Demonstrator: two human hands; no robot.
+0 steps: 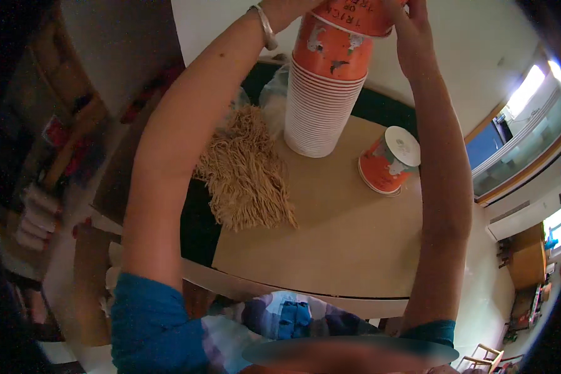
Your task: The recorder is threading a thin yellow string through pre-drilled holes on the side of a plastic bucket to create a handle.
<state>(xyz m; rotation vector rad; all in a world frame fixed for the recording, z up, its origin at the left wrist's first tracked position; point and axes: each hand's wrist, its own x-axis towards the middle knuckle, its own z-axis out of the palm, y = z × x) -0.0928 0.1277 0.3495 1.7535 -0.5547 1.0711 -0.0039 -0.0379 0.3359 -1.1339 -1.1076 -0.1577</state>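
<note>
A tall stack of nested paper cups (324, 103) stands upside down on the board, its white rims one above another under an orange printed body. At its top, both my hands are on another orange paper cup (355, 17), rim downward, overlapping the stack's top. My left hand (288, 11) is against the left side of this cup, its fingertips partly cut off by the upper edge. My right hand (411, 34) grips the right side. One more upside-down orange cup (383, 167) sits to the right, its white base up. Left of the stack lies a bundle of beige twisted strings (248, 171).
A tan board (330, 230) covers much of the table, with dark green surface (199, 230) along its left and back. Clear plastic (274, 93) lies behind the strings. Shelving (50, 75) is at far left; windows and furniture (520, 255) are at right.
</note>
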